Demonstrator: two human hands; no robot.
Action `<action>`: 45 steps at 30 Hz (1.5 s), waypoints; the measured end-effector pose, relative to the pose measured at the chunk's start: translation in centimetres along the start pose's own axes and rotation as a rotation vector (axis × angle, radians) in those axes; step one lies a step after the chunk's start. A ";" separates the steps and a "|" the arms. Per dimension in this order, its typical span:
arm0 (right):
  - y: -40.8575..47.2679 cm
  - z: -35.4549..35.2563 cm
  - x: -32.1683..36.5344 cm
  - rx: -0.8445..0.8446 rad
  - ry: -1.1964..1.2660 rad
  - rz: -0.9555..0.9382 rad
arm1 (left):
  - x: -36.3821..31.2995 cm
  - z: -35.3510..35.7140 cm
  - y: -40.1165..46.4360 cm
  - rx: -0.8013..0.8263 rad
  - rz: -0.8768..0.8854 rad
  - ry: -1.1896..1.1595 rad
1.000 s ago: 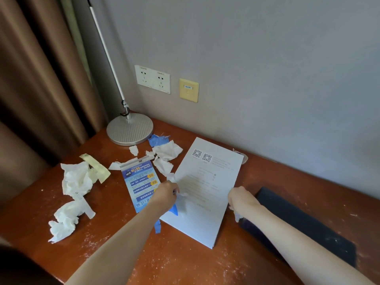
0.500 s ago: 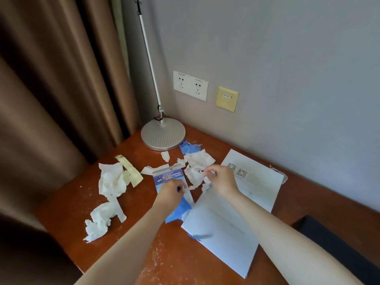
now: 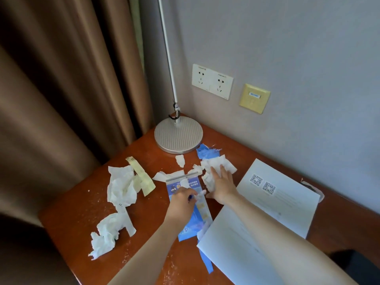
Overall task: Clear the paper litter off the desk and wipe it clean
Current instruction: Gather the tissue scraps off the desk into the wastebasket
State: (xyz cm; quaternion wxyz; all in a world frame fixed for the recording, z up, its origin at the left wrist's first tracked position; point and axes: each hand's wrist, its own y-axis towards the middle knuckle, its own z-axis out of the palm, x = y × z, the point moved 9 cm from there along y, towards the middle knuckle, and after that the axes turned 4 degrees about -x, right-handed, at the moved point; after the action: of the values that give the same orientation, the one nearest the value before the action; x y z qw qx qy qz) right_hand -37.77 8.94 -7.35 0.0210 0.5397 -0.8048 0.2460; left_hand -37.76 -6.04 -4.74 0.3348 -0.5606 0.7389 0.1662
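Note:
Paper litter covers the reddish wooden desk (image 3: pixel 67 210). My right hand (image 3: pixel 223 186) lies flat with straight fingers on a heap of white tissue scraps (image 3: pixel 216 165). My left hand (image 3: pixel 182 202) has curled fingers that pinch small paper bits over a blue leaflet (image 3: pixel 193 214). A large white sheet with QR codes (image 3: pixel 273 204) lies to the right under my right forearm. Two crumpled white tissues (image 3: pixel 121 188) (image 3: pixel 109 235) and a yellow strip (image 3: pixel 141 175) lie to the left. Torn blue paper (image 3: pixel 205 153) sits by the lamp.
A round silver lamp base (image 3: pixel 178 135) with a thin pole stands at the desk's back corner. Brown curtains (image 3: pixel 61 89) hang at the left. Sockets (image 3: pixel 212 81) are on the grey wall. A dark pad (image 3: pixel 362 264) lies at the far right. White dust specks dot the desk.
My right hand moved from the white sheet's edge leftward onto the tissue scraps and opened flat. My left hand stayed over the blue leaflet. The camera view turned left.

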 end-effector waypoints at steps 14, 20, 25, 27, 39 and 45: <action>-6.2 -1.2 1.7 -0.224 0.332 -0.096 | -0.9 -0.2 -0.9 -0.046 -0.063 -0.099; -10.5 -1.3 0.5 -0.161 0.407 -0.124 | -3.7 0.2 -2.9 0.010 -0.054 -0.157; -13.4 -2.8 -1.0 -0.244 0.600 -0.079 | -6.9 0.3 -5.0 0.051 0.031 -0.195; -14.8 -4.2 -2.8 -0.364 0.677 0.004 | -8.6 0.2 -5.7 0.051 0.083 -0.236; -26.9 -7.8 -12.4 -0.644 0.709 0.260 | -18.9 5.5 -15.1 0.302 0.402 -0.329; -33.4 -9.0 -17.3 -0.703 0.718 0.275 | -23.8 8.1 -21.5 0.331 0.570 -0.205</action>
State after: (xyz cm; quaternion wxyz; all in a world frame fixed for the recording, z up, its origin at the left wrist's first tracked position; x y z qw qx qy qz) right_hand -3.31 17.71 7.87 0.4431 0.2712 -0.8444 0.1308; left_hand -11.53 9.26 8.46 0.4336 -0.2502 0.8454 0.1864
